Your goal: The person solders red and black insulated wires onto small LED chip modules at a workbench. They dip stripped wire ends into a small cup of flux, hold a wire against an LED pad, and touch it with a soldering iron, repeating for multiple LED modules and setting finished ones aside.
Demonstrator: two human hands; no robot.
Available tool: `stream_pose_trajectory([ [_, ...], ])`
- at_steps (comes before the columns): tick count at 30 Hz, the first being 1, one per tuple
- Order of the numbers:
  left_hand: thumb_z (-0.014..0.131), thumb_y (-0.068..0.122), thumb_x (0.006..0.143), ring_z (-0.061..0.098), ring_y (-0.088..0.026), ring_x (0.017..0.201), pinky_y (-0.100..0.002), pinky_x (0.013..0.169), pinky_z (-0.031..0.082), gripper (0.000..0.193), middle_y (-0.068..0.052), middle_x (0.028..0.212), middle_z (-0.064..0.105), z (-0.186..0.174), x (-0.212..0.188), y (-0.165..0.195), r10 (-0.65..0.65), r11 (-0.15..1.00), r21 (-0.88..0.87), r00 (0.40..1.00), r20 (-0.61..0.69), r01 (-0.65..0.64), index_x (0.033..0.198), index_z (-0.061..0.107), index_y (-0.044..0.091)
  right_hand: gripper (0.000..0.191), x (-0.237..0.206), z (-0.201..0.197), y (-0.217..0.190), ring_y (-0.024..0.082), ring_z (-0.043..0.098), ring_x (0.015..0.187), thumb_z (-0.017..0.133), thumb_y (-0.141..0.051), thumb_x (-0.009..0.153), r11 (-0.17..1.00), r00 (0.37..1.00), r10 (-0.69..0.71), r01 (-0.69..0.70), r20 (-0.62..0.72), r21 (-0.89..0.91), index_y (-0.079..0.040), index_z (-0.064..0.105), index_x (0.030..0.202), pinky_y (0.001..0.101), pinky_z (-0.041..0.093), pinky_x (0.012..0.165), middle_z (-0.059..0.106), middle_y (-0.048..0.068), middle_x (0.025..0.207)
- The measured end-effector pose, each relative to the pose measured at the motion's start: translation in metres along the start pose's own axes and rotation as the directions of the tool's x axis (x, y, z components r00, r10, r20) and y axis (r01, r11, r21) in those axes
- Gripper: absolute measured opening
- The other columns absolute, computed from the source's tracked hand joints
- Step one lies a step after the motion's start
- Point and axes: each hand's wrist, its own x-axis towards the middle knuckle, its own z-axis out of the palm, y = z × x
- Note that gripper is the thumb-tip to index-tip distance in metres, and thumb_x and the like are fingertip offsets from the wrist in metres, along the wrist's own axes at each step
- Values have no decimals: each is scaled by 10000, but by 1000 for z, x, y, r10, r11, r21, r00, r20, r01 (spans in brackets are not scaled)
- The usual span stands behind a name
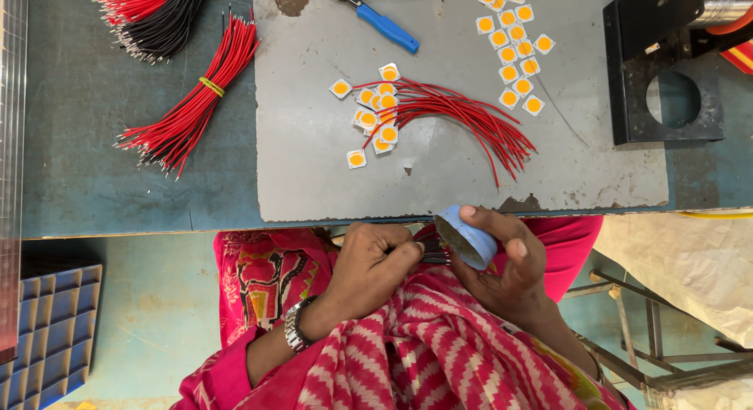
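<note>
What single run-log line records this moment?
left hand: pinching dark wire ends | right hand: holding blue cup | above lap

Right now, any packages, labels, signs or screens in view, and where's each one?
No labels, signs or screens show.
Small blue cup: round container, tilted in the right hand, below the table edge.
Blue tray: gridded compartments, lower left, on the floor.
Left hand: fingers closed on dark wire ends beside the cup.

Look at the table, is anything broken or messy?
Yes. The grey mat is worn: a chipped patch at its top edge and ragged bites along its front edge. The small square chips with red wires lie in a loose, tangled heap. The right hand tilts a blue cup; the left hand pokes towards it.
</note>
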Motion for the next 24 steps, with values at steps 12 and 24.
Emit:
stream_pose_trajectory([
  [12,573,208,841,426,-154,490,-396,502,387,322,-140,552,453,1,1,-2,-37,998,59,998,50,34,666,513,-55,1287,-4,-2,-2,292,702,875,824,48,770,1000,996,-22,23,88,-3,-343,-31,1650,370,550,691,610,154,1335],
  [24,592,140,864,383,-139,508,-384,505,355,317,-100,544,413,-1,-1,-3,-33,999,-7,999,32,34,639,462,-41,1264,-7,-4,5,335,631,1195,765,154,803,988,994,100,-104,42,114,-363,-20,1649,404,602,926,493,213,1424],
])
